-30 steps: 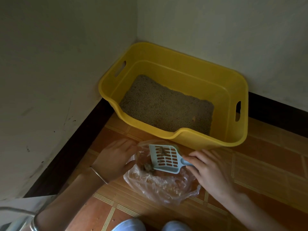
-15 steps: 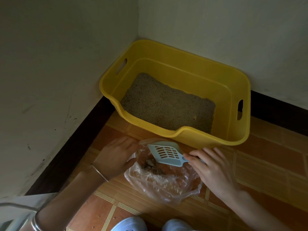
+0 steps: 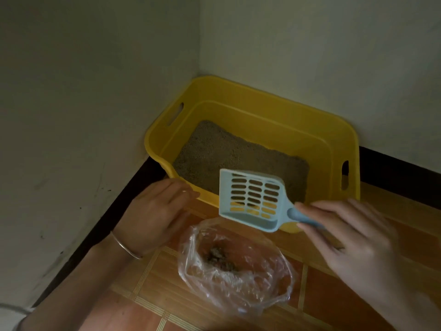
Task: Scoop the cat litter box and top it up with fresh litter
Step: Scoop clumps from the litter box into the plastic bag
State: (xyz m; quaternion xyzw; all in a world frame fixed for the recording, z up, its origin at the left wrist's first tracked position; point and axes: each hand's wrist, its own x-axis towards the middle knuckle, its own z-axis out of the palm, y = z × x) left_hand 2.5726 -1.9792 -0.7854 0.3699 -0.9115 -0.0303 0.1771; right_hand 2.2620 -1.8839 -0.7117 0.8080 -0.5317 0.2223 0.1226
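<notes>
Scoop (image 3: 253, 199), pale blue and slotted, has risen out of the plastic bag (image 3: 262, 290) since half a second ago. It is now empty over the near rim of the yellow litter box (image 3: 274, 101), its handle pinched by the right hand (image 3: 353, 237). Left hand (image 3: 155, 211) has let go of the bag's mouth; its fingers are relaxed and hold nothing, just beside the box's front wall. Dark clumps (image 3: 219, 256) lie in the open bag before the box. Grey litter (image 3: 226, 154) covers the box bottom. Floor (image 3: 358, 295): orange-brown tile, pale lines. Box stands in a corner of off-white walls (image 3: 71, 91) with dark skirting (image 3: 100, 225).
</notes>
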